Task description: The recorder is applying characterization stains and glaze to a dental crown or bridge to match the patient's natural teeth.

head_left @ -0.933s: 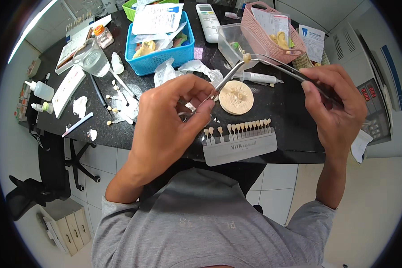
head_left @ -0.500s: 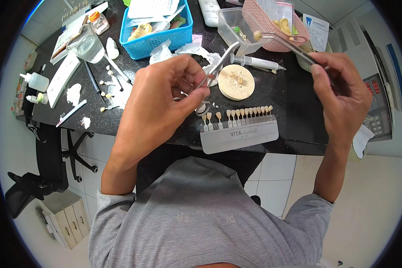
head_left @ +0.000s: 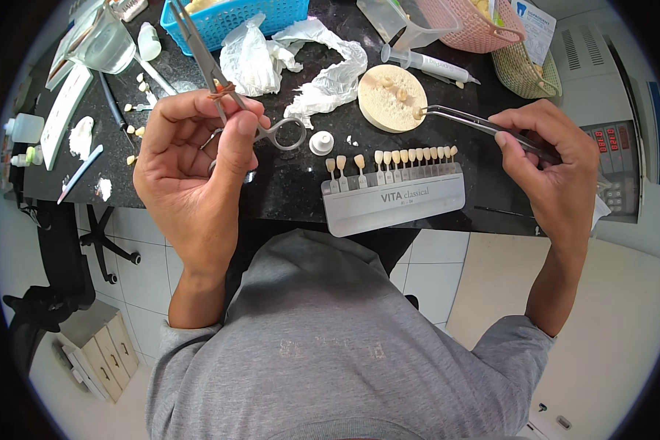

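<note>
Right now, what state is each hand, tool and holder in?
Left hand: closed around the ring-handled clamp.
Ring-handled clamp: held upright, tips pointing away.
Right hand: pinching the tweezers.
Tweezers: tips closed on a small tooth-coloured piece over the round tan disc.
Shade guide: flat on the black counter, tabs standing in a row.
Syringe: lying on its side.

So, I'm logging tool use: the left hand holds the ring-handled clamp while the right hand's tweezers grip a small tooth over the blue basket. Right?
Not quite. In the head view, the right hand holds the tweezers with the small tooth over the round tan disc, not the blue basket. The left hand does hold the clamp.
</note>
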`<state>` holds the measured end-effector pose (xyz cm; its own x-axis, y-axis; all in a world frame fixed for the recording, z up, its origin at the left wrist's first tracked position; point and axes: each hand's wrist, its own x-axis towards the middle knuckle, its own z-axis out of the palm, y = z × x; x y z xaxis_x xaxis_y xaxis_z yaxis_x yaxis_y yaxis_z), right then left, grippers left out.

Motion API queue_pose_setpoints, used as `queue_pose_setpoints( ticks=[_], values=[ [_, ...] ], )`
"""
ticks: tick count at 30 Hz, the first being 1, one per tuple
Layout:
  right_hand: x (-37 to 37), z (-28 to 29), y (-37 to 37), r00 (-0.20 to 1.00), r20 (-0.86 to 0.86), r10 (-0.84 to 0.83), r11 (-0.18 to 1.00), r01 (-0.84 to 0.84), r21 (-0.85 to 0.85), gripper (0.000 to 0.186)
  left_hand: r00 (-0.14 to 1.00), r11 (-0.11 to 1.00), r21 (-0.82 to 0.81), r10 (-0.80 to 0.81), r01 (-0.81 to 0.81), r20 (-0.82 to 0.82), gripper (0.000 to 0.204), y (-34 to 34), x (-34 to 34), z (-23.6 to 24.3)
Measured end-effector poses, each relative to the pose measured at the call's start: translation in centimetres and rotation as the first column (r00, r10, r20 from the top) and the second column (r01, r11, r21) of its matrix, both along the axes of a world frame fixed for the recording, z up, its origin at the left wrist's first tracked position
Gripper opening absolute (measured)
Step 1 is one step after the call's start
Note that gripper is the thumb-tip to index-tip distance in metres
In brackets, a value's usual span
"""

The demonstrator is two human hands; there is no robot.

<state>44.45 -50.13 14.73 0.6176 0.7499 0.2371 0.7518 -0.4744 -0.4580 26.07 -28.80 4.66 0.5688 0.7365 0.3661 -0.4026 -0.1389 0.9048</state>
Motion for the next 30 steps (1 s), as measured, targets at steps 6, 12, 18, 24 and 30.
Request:
queue_pose_setpoints(
  ticks=[6, 12, 18, 24, 30],
  values=[
    [-0.1, 0.0, 0.6, 1.0, 0.02, 0.013, 0.999, -0.012, -0.052, 0.014, 1.0, 0.999, 0.034, 0.019, -0.019, 0.01, 0.013, 0.1, 0.1, -0.5],
    [-0.1, 0.2, 1.1, 0.997, 0.073, 0.037, 0.994, -0.029, -0.102, 0.013, 1.0, 0.999, 0.033, 0.016, -0.017, 0.007, 0.013, 0.2, 0.0, -0.5],
    [-0.2, 0.5, 1.5, 0.991, 0.114, 0.066, 0.99, -0.05, -0.135, 0.013, 1.0, 1.0, 0.027, 0.009, -0.009, 0.015, 0.014, 0.3, 0.0, -0.4],
    [-0.3, 0.8, 1.8, 0.988, 0.133, 0.077, 0.984, -0.054, -0.167, 0.014, 0.999, 1.0, 0.009, -0.003, 0.002, 0.048, 0.017, 0.5, 0.1, -0.5],
    [-0.5, 1.0, 2.2, 0.982, 0.159, 0.099, 0.981, -0.07, -0.183, 0.014, 0.999, 1.0, 0.013, -0.001, 0.001, 0.038, 0.016, 0.5, 0.1, -0.5]
  ],
)
